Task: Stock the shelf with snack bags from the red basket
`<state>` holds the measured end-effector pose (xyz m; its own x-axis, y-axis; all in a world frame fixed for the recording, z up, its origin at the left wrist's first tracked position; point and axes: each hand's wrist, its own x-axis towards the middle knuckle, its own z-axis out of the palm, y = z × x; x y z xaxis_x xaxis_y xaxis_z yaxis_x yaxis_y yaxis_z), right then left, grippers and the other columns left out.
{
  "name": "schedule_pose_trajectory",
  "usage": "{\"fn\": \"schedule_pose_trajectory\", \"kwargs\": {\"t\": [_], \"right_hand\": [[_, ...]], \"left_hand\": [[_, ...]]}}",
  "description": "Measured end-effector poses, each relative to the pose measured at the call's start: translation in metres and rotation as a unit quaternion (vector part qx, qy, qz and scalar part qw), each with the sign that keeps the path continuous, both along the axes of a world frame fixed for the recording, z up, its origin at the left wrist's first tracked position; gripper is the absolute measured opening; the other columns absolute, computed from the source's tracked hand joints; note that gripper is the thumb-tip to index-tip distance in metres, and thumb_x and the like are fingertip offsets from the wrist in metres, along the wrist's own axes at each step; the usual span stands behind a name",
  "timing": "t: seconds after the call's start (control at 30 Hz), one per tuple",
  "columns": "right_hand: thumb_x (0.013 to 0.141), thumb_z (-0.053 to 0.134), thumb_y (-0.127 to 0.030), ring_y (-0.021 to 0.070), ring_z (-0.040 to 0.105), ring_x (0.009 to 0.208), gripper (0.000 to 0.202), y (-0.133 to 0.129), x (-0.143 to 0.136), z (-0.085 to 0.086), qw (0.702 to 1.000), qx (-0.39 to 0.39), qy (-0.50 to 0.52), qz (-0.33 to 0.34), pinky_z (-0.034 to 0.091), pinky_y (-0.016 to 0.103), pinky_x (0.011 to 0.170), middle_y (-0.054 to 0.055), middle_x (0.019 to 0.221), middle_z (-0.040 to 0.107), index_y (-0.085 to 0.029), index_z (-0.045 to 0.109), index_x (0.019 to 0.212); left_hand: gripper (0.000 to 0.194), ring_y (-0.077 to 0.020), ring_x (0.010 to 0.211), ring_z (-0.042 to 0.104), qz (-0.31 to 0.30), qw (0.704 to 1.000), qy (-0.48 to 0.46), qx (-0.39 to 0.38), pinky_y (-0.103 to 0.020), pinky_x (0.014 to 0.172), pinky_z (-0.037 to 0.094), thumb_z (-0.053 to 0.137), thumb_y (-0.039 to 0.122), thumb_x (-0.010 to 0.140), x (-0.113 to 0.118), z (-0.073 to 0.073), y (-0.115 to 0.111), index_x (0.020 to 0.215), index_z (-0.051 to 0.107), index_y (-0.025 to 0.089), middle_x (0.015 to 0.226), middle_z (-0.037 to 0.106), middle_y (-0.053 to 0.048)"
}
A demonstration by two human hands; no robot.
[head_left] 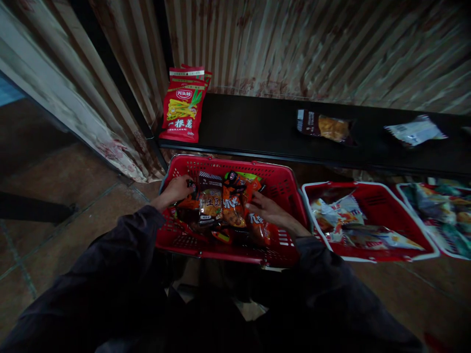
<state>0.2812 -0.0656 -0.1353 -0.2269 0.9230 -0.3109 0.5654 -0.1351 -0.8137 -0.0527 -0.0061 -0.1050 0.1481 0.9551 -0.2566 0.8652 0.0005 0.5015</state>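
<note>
- Lying in one red plastic basket (282,189) with little holes, many shiny snack bags (232,211) are heaped.
- On top, one flat dark bag (210,198) is seen between two hands.
- The left hand (178,190) is bent at the heap's left end; whether anything is held cannot be told.
- The right hand (268,208) is placed against orange wrappers (245,198); its grip cannot be told.
- Two more baskets (379,208) are lined up at the right.

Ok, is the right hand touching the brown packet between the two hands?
Apart: the head view shows an orange packet between the right hand and the brown packet.
</note>
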Motion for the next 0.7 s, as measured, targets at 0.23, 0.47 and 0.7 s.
{"fn": "schedule_pose_trajectory", "kwargs": {"t": [0.23, 0.47, 0.7], "right_hand": [[0.079, 0.056, -0.049, 0.0262, 0.061, 0.104, 0.058, -0.001, -0.016, 0.022, 0.989, 0.126, -0.042, -0.061, 0.053, 0.041, 0.085, 0.014, 0.119, 0.061, -0.017, 0.050, 0.126], [0.089, 0.045, -0.036, 0.0154, 0.063, 0.074, 0.026, -0.023, -0.069, 0.057, 0.963, 0.224, -0.140, 0.050, 0.049, 0.026, 0.073, 0.005, 0.080, 0.068, -0.019, 0.063, 0.094], [0.091, 0.042, -0.023, 0.0183, 0.064, 0.095, 0.026, -0.072, -0.122, 0.038, 0.916, 0.139, -0.097, 0.364, 0.047, 0.028, 0.083, 0.007, 0.108, 0.067, -0.021, 0.063, 0.108]], "left_hand": [[0.023, -0.0115, 0.071, 0.065, -0.025, 0.985, -0.169, 0.003, -0.022, 0.064, 0.050, 0.050, 0.016, 0.079, 0.029, 0.000, 0.007, 0.099, 0.062, 0.014, 0.084, 0.071, -0.004], [0.027, -0.0138, 0.088, 0.065, -0.092, 0.962, -0.255, -0.020, -0.026, 0.079, 0.051, 0.052, 0.018, 0.080, 0.037, -0.007, 0.000, 0.105, 0.062, 0.013, 0.101, 0.070, -0.007], [0.033, -0.0189, 0.111, 0.057, -0.157, 0.975, -0.125, 0.093, -0.034, 0.100, 0.042, 0.049, 0.010, 0.078, 0.027, 0.000, -0.008, 0.108, 0.063, 0.012, 0.117, 0.064, -0.010]]}}
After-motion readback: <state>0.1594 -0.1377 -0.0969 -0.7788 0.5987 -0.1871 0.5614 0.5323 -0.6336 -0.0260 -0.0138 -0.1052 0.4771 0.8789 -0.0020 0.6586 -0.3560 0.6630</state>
